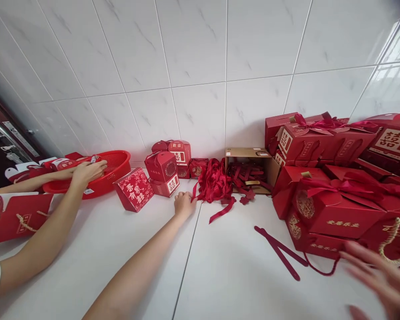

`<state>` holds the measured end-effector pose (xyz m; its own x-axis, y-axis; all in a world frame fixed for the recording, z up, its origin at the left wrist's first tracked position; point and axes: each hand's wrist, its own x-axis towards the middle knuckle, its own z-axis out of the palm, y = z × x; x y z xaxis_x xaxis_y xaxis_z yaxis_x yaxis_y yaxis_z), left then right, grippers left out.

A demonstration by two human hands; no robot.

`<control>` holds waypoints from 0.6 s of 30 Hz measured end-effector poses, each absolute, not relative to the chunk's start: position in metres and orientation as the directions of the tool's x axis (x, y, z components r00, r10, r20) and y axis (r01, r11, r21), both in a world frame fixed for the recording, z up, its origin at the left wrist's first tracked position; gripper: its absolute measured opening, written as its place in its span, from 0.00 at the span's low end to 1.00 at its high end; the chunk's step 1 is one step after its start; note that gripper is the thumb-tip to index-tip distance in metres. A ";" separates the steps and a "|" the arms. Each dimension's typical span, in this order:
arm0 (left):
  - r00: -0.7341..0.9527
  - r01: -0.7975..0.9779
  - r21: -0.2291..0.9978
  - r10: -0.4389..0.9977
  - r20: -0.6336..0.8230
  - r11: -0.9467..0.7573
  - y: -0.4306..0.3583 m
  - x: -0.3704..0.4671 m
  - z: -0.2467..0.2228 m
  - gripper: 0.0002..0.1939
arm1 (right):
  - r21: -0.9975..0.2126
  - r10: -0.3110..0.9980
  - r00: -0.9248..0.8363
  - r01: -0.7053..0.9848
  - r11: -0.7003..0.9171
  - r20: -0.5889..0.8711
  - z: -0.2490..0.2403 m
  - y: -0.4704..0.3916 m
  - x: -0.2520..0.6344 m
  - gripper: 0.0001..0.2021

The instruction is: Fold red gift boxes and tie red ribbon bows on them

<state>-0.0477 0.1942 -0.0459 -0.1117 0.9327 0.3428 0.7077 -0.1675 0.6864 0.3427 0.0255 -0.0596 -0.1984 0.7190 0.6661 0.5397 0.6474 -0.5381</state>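
Note:
My left hand reaches to the left edge of a heap of red ribbon, its fingers closed on a strand of ribbon. Just behind it stand small red gift boxes. Blurred by motion, my right hand is at the lower right with its fingers spread and nothing in them. It is in front of stacked red boxes with bows and beside a twisted rope handle. Two dark red strips lie crossed on the white surface between my hands.
Another person's hands are at a red plastic basket on the left. A red bag lies near that person's arm. An open cardboard box holding dark red strips stands against the tiled wall.

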 end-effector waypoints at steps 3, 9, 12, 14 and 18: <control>-0.001 0.679 0.705 0.960 0.279 -0.204 0.178 -0.037 -0.031 0.15 | -0.355 0.635 -0.298 0.627 0.693 0.713 -0.042 0.011 0.307 0.27; 0.414 0.567 0.732 0.899 0.141 -0.377 0.075 0.003 0.022 0.06 | -0.439 0.613 -0.503 0.429 0.789 0.610 -0.001 0.049 0.223 0.32; 0.562 0.520 0.749 0.825 0.063 -0.411 0.029 0.008 0.053 0.08 | -0.639 0.631 -0.651 0.280 0.716 0.422 0.011 0.056 0.195 0.32; 0.577 0.528 0.748 0.816 0.030 -0.401 0.010 0.004 0.069 0.09 | -0.780 0.628 -0.731 0.218 0.586 0.267 0.020 0.052 0.184 0.26; 0.495 0.643 0.683 0.868 -0.026 -0.346 -0.003 -0.008 0.081 0.11 | -0.865 0.668 -0.738 0.271 0.422 0.095 0.042 0.040 0.182 0.18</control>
